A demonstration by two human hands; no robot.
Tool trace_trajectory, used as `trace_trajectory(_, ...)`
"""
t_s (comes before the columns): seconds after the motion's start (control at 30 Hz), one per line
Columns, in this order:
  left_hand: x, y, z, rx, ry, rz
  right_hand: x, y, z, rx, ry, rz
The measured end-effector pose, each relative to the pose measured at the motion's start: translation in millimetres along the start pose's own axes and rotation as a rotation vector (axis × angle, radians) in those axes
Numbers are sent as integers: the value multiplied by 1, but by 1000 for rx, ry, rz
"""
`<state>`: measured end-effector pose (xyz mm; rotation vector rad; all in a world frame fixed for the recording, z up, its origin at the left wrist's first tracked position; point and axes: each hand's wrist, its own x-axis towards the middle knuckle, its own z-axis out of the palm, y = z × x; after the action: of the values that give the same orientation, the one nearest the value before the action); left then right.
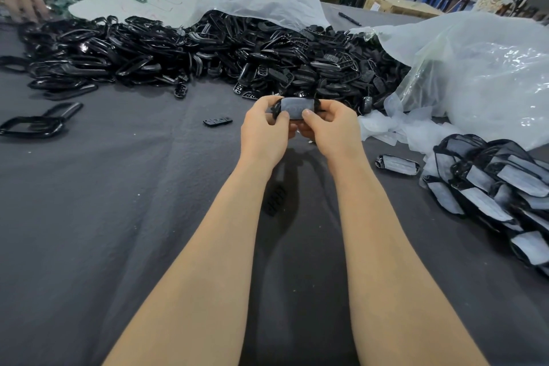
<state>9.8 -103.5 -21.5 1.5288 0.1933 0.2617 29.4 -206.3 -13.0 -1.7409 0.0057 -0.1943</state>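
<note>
Two-handed grip on one shell (295,108), held just above the bench (118,187), in front of the black pile (208,47). Left hand (264,131) and right hand (329,128) curled round opposite ends, fingers (281,118) pinching the near edge, right thumb pressing on the grey face.

Probably seating the grey layer into the black frame: press evenly at both ends, work along the edges rather than the middle, avoid twisting, then check for a lifted corner before adding to the stack (499,181) at right.

Lies with long axis left to right across the view, roughly level; grey face tilted up toward the camera.
</note>
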Motion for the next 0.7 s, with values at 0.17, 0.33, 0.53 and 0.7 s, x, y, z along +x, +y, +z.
trace_trajectory(0.17, -1, 2, 0, 6, -6, -13, 0, 1, -1, 11, 1, 5)
trace_trajectory(0.33, -3, 4, 0, -58, 3, -40, 1, 1, 2, -78, 20, -34)
trace_trajectory(0.53, -2, 5, -2, -74, 48, -76, -2, -1, 3, -124, -62, -74)
trace_trajectory(0.7, -3, 4, 0, -10, 35, -27, -1, -1, 4, -92, -26, -53)
